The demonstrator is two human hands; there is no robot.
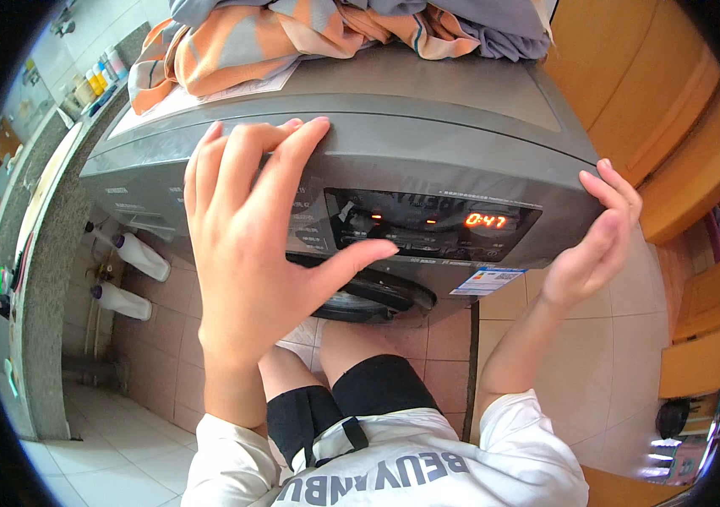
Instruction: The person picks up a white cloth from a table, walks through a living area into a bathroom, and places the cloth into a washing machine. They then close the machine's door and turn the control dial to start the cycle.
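A grey front-loading washing machine point(436, 139) stands before me, its round door point(385, 295) low on the front. My left hand point(249, 209) is spread over the left part of its front, fingertips near the top edge and thumb out beside the lit display panel point(433, 225). The display shows 0:47. My right hand point(601, 234) is at the machine's right front corner, fingers bent at the edge, holding nothing. Orange, grey and purple-grey cloth point(258, 44) lies heaped on top, partly over a sheet of paper point(233, 92).
On the left, a stone counter point(40, 304) carries several bottles point(97, 79). Below stand two white bottles point(144, 256) on the tiled floor, near pipes. Wooden cabinets point(639, 82) rise at the right. An energy label point(488, 281) is on the machine's front.
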